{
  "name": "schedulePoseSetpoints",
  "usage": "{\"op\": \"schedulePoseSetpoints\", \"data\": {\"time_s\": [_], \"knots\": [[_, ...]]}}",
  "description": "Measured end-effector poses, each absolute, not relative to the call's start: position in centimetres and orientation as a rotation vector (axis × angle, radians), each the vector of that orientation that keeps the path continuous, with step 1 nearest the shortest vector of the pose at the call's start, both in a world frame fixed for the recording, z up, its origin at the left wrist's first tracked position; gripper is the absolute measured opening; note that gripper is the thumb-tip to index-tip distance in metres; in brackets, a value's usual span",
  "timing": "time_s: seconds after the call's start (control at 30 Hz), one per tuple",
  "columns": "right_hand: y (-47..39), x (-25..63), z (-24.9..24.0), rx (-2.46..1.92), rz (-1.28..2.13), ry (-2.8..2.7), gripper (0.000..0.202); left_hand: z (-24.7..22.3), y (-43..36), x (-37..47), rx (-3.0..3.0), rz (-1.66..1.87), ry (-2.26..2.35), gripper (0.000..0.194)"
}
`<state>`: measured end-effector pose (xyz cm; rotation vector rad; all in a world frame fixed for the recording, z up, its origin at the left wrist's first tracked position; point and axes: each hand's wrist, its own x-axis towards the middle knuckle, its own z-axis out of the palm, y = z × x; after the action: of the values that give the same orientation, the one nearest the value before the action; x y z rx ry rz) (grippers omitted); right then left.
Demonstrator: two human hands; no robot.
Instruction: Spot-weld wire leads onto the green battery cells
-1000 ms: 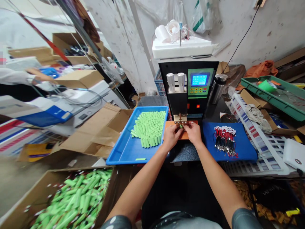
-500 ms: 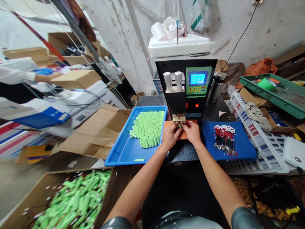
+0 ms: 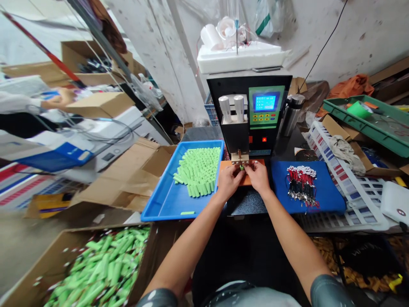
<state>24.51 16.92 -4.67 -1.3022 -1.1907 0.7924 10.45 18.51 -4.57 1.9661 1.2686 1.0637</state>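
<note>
Under the electrodes (image 3: 239, 157) of a black spot welder (image 3: 233, 138), a small green battery cell (image 3: 242, 167) is held at the orange work plate (image 3: 246, 182). My left hand (image 3: 229, 181) is closed, thumb and fingers pinching the cell from the left. On the right side of the cell, my right hand (image 3: 258, 177) is closed too, its fingertips close to the electrodes. A tiny white piece shows by its fingers, but what they grip is mostly hidden. Many green cells (image 3: 200, 168) stand in a blue tray (image 3: 151, 209) left of the welder.
Red and black wire leads (image 3: 302, 185) with white connectors lie on a blue cloth (image 3: 332, 200) at right. A cardboard box (image 3: 35, 266) of wired green cells stands low left. A metal flask (image 3: 292, 113) is beside the welder. At far left, a co-worker's hand (image 3: 62, 98) is near a carton (image 3: 99, 105).
Both my hands stay at the cell under the electrodes, almost unmoved. The view has shifted slightly. The co-worker's hand at far left has moved a little to the left.
</note>
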Motion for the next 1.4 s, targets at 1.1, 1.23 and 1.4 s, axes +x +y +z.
{"op": "schedulePoseSetpoints", "data": {"time_s": [1.1, 1.23, 1.4], "knots": [[8.6, 24.6, -4.3, -1.019, 1.417, -0.998, 0.024, -1.6, 13.5, 11.2, 1.456, 1.118, 0.995, 0.039], [8.5, 25.1, -4.0, -0.94, 1.504, -0.783, 0.027, -2.0, 13.5, 10.6, 1.479, 1.086, 1.003, 0.032], [9.1, 25.4, -3.7, -0.896, 1.527, -0.654, 0.029, -2.8, 14.0, 10.1, 1.449, 1.021, 0.933, 0.039]]}}
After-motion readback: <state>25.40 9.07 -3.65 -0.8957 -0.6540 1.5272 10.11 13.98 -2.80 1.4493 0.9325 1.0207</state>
